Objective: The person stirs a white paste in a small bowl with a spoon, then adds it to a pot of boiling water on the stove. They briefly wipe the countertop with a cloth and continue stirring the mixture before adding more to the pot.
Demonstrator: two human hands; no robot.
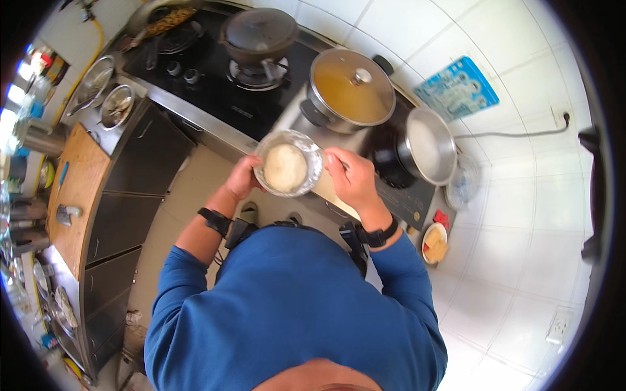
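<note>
My left hand [243, 177] grips the left side of a metal bowl [315, 152], held in front of me at the counter's edge. Inside the bowl lies a pale, rounded lump that looks like dough [285, 167], and whitish smears coat the inner wall. My right hand [351, 171] is at the bowl's right rim with its fingers curled and the thumb against the index finger. Whether it pinches the rim or a thin utensil is unclear. Just beyond the bowl stands a steel pot with a glass lid [349, 93], yellowish beneath the glass.
A dark lidded pot [260, 36] sits on the black gas stove [210, 93]. At right, a steel pan [430, 146] stands by an induction cooker [406, 198] and a small plate of food [434, 243]. To the left, a cleaver [66, 215] lies on a wooden board [83, 161].
</note>
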